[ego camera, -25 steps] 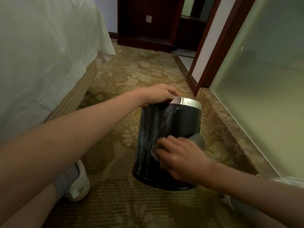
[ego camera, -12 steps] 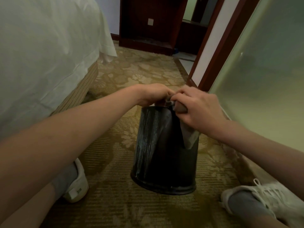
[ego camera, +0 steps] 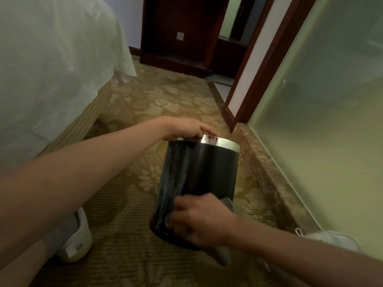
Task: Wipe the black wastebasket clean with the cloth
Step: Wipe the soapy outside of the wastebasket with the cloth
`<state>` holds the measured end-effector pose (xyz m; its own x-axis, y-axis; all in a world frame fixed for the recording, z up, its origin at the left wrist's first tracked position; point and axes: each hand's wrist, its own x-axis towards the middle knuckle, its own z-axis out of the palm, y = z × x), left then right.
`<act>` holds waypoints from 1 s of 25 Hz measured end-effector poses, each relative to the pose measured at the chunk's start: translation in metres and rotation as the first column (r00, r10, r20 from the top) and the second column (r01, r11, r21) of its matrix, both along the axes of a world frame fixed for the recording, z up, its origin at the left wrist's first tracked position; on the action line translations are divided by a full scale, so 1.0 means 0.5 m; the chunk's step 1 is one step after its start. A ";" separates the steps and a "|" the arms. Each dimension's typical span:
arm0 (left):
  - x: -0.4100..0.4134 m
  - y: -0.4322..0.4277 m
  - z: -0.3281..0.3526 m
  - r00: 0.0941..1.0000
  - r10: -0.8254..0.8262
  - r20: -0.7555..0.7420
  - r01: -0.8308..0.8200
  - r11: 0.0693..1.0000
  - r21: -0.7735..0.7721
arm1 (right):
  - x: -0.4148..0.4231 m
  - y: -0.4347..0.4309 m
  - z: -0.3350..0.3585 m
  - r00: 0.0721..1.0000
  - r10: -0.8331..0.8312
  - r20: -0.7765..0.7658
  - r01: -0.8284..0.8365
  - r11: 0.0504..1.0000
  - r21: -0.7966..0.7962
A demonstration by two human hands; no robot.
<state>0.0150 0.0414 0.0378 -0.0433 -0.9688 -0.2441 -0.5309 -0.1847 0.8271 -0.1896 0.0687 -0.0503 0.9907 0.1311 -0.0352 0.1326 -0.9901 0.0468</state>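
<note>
Two hands on the black wastebasket (ego camera: 205,183) — one steadies, one wipes.

I have the left hand (ego camera: 186,130) closed over the silver rim (ego camera: 223,142), gripping it so the bin, tipped slightly on the carpet (ego camera: 128,204) between the bed (ego camera: 51,69) and the frosted glass wall (ego camera: 321,121), doesn't turn, I'd say. My right hand (ego camera: 199,220) is pressed, fingers curled, on the grey cloth (ego camera: 222,253) low on the side — blurred, so how tightly it holds I can't tell exactly.
</note>
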 end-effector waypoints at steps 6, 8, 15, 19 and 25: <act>0.013 0.001 -0.030 0.986 0.110 -0.126 -0.120 0.990 -0.068 | 0.058 -0.117 0.185 0.789 -0.299 0.536 0.406 0.910 -0.089; 0.021 0.001 -0.039 0.965 0.174 -0.197 -0.188 0.980 -0.058 | 0.070 -0.120 0.165 0.829 -0.265 0.493 0.399 0.897 -0.188; 0.005 0.014 -0.026 0.979 0.184 -0.087 -0.189 0.980 -0.054 | 0.003 0.035 -0.045 0.998 0.062 0.017 -0.057 0.980 -0.189; -0.012 0.009 -0.034 0.979 0.187 -0.088 -0.191 0.980 -0.049 | -0.025 0.028 -0.053 0.996 0.058 -0.071 -0.067 0.990 -0.123; -0.022 -0.009 -0.059 0.952 0.266 -0.153 -0.284 0.952 -0.116 | 0.026 -0.097 0.137 0.848 -0.296 0.439 0.349 0.936 -0.045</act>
<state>0.0042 0.0371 0.0082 0.2064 -0.9710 -0.1205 -0.3581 -0.1896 0.9142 -0.1764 0.0204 0.0182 0.9004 -0.1769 0.3974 -0.2520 -0.9568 0.1449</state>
